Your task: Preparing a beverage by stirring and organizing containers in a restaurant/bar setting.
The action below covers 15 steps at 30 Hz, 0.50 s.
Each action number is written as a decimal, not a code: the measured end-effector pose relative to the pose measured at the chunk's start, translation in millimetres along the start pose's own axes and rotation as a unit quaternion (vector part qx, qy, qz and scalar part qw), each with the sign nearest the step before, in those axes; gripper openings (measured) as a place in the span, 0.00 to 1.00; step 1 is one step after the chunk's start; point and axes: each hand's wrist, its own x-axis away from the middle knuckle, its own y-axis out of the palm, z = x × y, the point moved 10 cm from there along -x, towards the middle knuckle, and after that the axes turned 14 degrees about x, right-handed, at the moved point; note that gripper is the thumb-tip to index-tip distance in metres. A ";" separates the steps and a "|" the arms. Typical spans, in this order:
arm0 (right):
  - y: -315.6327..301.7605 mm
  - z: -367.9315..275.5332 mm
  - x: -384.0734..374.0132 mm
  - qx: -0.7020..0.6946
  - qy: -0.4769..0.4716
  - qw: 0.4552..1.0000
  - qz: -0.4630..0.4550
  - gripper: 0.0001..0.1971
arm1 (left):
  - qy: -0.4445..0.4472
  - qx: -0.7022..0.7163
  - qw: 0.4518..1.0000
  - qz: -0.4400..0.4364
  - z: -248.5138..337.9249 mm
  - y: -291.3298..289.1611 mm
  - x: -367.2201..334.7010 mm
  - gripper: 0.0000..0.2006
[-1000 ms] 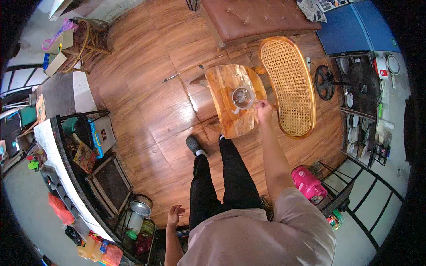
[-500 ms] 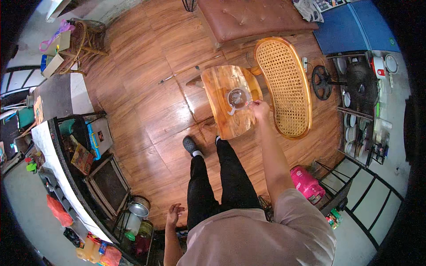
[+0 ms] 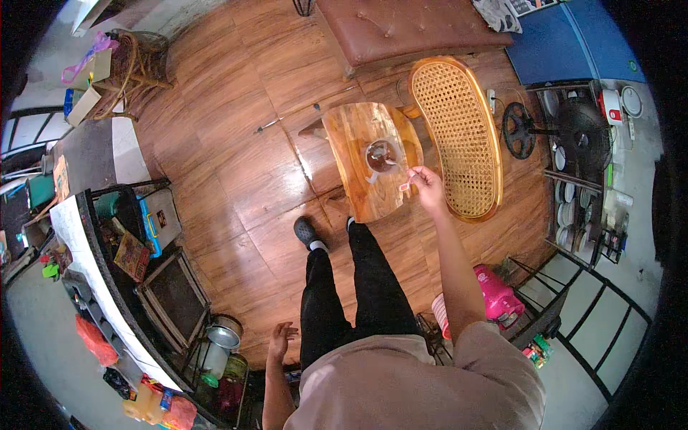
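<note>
On the seat of a wooden chair (image 3: 358, 183) stands a clear glass cup (image 3: 380, 155) with brownish liquid in it and its handle toward me. My right hand (image 3: 428, 188) is just right of the cup, with fingers pinched on the string of a tea bag. A small red-and-white tag (image 3: 405, 187) hangs beneath the fingers. A thin pale line runs from the fingers to the cup; the bag itself is too small to make out. My left hand (image 3: 282, 340) hangs low beside my left leg, fingers apart and holding nothing.
The chair's woven cane backrest (image 3: 459, 140) rises right of the seat. A brown padded bench (image 3: 408, 32) stands at the back. At right are a black fan (image 3: 582, 132), a dish rack (image 3: 570, 208) and a pink gas cylinder (image 3: 498, 294). A counter (image 3: 107, 272) runs along the left.
My right hand has drawn slightly right and down from the cup, and the tag now shows beneath it. The cup's liquid looks browner. My left hand has risen slightly.
</note>
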 end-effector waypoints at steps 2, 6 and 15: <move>-0.4 -19.8 5.6 0.079 -0.002 0.997 -0.011 0.07 | -0.001 -0.002 1.000 0.012 7.0 0.2 2.8 0.21; -6.0 -3.8 -2.9 0.085 -0.016 0.996 -0.002 0.07 | 0.019 -0.020 1.000 0.000 24.6 11.9 2.2 0.21; 22.5 0.8 2.9 0.027 0.062 0.996 -0.050 0.07 | 0.023 -0.020 0.999 -0.008 10.5 8.9 -3.8 0.21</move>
